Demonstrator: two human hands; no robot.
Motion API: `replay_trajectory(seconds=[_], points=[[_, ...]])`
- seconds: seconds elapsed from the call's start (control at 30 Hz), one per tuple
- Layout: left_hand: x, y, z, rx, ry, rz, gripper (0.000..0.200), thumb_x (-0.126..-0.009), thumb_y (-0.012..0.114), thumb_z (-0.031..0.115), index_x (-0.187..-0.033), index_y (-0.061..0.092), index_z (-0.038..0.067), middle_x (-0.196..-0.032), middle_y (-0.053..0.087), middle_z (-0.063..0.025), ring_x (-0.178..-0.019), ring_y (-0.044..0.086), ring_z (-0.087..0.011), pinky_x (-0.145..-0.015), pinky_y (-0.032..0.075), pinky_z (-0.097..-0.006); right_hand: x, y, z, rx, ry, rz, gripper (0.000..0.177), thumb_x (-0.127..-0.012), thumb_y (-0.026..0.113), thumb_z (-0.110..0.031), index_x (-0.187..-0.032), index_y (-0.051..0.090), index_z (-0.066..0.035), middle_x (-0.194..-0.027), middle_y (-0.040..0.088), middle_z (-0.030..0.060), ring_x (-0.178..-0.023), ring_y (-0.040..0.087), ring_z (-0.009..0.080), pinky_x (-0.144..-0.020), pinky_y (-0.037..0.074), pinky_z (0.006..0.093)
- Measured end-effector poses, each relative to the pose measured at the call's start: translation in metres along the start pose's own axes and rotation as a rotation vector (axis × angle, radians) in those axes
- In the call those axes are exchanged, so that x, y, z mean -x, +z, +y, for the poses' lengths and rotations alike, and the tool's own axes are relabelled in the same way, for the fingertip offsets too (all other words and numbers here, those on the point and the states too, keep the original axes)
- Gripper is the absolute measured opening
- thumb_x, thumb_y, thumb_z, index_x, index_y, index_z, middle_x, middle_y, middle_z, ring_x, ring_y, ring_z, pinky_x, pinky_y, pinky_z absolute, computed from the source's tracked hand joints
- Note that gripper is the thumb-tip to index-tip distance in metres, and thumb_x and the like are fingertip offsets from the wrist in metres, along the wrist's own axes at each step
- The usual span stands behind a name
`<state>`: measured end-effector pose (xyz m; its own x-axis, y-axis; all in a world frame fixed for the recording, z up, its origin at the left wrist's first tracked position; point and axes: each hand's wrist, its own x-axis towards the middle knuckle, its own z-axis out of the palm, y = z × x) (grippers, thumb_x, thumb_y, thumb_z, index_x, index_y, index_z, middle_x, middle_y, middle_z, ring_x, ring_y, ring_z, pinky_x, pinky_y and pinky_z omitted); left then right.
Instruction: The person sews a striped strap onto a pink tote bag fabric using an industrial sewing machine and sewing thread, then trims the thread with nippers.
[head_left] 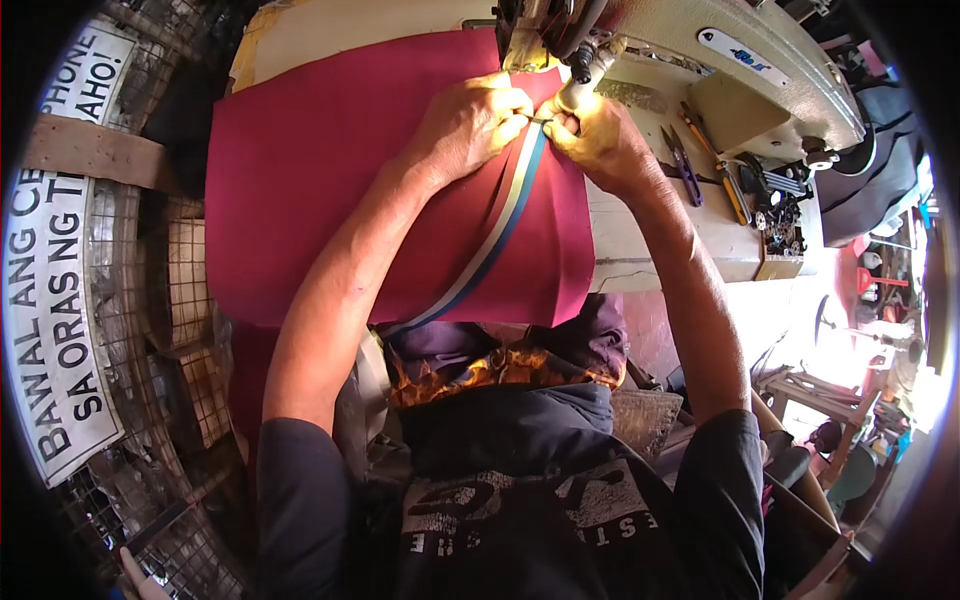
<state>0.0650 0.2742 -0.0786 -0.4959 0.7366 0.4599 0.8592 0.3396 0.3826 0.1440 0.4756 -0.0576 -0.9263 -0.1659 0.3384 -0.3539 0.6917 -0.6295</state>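
Observation:
A large maroon sheet (330,200) lies over the sewing machine bed and hangs toward my lap. Down its right part runs a striped ribbon (505,225) in pale and blue bands, its lower end passing over the sheet's near edge. Just in front of the machine's needle area (535,55), my left hand (480,120) pinches a thin dark strip at the ribbon's top. My right hand (590,135) is closed on the other side of that strip, close beside the left. What the strip is I cannot make out.
Right of my right hand lie purple-handled scissors (682,168), an orange tool (725,170) and a small box of metal parts (783,225). The machine arm (730,60) spans the top right. A wire grid with a lettered sign (65,330) stands at the left.

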Motion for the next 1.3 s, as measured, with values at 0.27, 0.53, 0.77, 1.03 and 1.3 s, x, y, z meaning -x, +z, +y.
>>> replay_trajectory(seconds=[0.27,0.53,0.77,1.03,1.3], points=[[-0.003,-0.004,0.001,0.025,0.067,0.015,0.010,-0.090,0.067,0.012,-0.095,0.068,0.004,-0.086,0.066,-0.0099,-0.079,0.066,-0.0309,-0.071,0.054,-0.0408,0.003,0.002,0.003,0.074,-0.002,-0.040,0.014,-0.092,0.064,-0.010,-0.100,0.065,0.001,-0.079,0.064,0.0141,-0.072,0.061,0.0288,-0.072,0.050,0.0393],[-0.004,-0.009,-0.006,0.011,0.126,-0.026,0.010,-0.087,0.069,0.010,-0.095,0.071,0.004,-0.087,0.066,-0.0108,-0.079,0.066,-0.0315,-0.071,0.054,-0.0421,0.006,0.003,0.000,0.165,-0.070,-0.037,0.019,-0.094,0.064,-0.015,-0.107,0.071,-0.002,-0.087,0.069,0.0180,-0.087,0.065,0.0355,-0.081,0.051,0.0430],[-0.001,-0.012,-0.010,-0.029,0.227,-0.042,0.014,-0.089,0.067,0.009,-0.101,0.072,0.009,-0.090,0.067,-0.0091,-0.080,0.068,-0.0299,-0.070,0.056,-0.0419,0.015,0.007,-0.002,0.256,-0.113,0.015,0.018,-0.093,0.065,-0.011,-0.109,0.072,-0.005,-0.100,0.066,0.0176,-0.095,0.064,0.0358,-0.084,0.051,0.0445],[0.011,-0.028,0.001,-0.035,0.187,-0.144,0.035,-0.086,0.066,0.000,-0.118,0.073,0.011,-0.092,0.061,-0.0126,-0.084,0.062,-0.0318,-0.076,0.052,-0.0435,0.036,0.004,-0.001,0.362,-0.206,0.009,0.039,-0.080,0.061,0.000,-0.115,0.071,-0.012,-0.105,0.058,0.0074,-0.104,0.058,0.0291,-0.092,0.048,0.0418],[0.009,-0.019,0.000,0.053,0.077,-0.050,0.023,-0.089,0.066,0.006,-0.110,0.075,0.009,-0.084,0.062,-0.0117,-0.076,0.062,-0.0303,-0.073,0.052,-0.0425,0.042,0.014,-0.025,0.484,-0.165,0.004,0.044,-0.078,0.062,-0.005,-0.122,0.066,-0.003,-0.110,0.058,0.0092,-0.107,0.055,0.0282,-0.093,0.045,0.0424]])
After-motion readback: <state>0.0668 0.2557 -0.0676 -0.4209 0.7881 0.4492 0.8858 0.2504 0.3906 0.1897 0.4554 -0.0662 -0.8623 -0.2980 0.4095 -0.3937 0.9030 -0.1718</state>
